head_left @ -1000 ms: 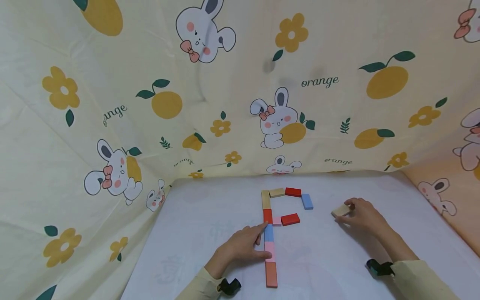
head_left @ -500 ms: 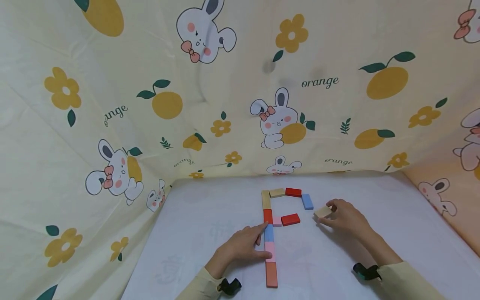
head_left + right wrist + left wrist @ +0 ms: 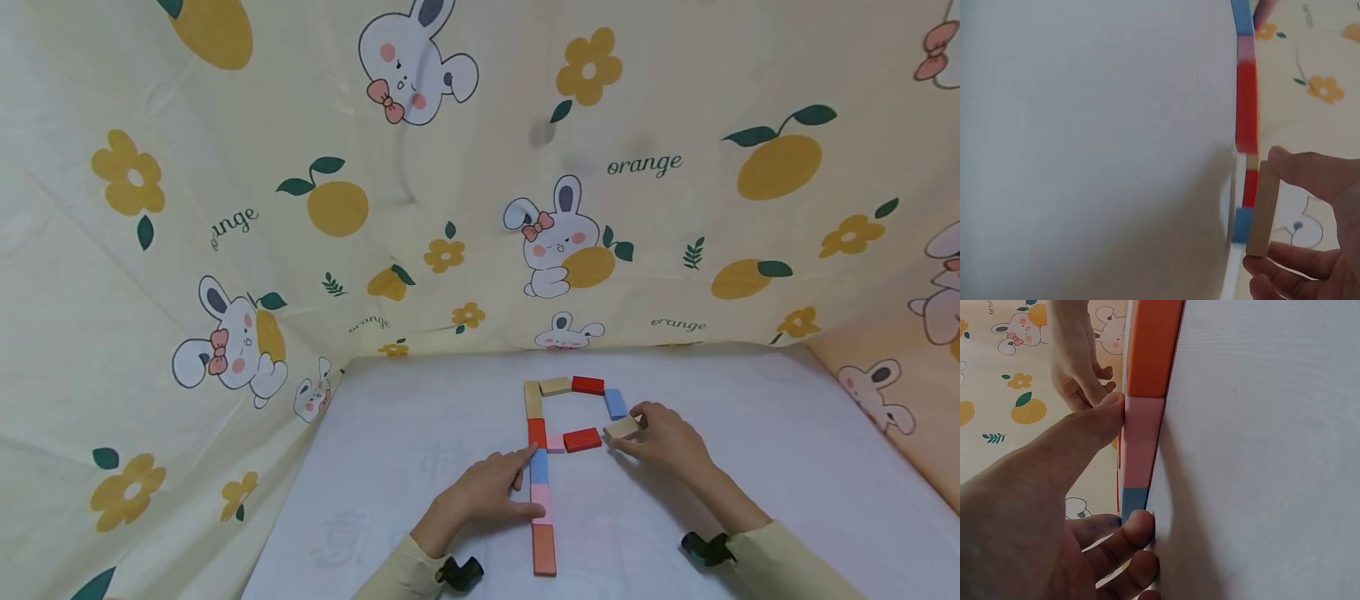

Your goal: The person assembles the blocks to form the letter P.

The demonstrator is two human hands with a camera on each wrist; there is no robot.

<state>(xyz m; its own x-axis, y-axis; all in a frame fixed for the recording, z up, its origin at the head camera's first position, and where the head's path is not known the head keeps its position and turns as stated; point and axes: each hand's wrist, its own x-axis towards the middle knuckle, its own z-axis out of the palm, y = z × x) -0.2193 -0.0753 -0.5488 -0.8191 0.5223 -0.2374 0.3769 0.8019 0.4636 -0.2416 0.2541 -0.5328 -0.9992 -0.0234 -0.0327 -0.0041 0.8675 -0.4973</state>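
Observation:
My right hand (image 3: 667,442) pinches a beige wooden block (image 3: 621,428) by its ends, between thumb and fingers. In the right wrist view this block (image 3: 1264,209) stands out in front of the other pieces. Close by lie a blue block (image 3: 615,404) and a red block (image 3: 582,440); whether the beige one touches either, I cannot tell. My left hand (image 3: 483,492) rests beside the column of blocks, index fingertip near the seam of a red block (image 3: 537,432) and a blue block (image 3: 539,467). Its thumb touches a pink block (image 3: 541,504).
A brownish-orange block (image 3: 544,550) ends the column at the near side. At the far end, beige (image 3: 556,386) and red (image 3: 588,385) blocks run rightward. The blocks lie on a white tabletop (image 3: 405,417); a patterned cloth (image 3: 465,183) hangs behind.
My right hand has moved left across the table with the beige wooden block, up to the gap between the blue and red blocks. My left hand has stayed in place.

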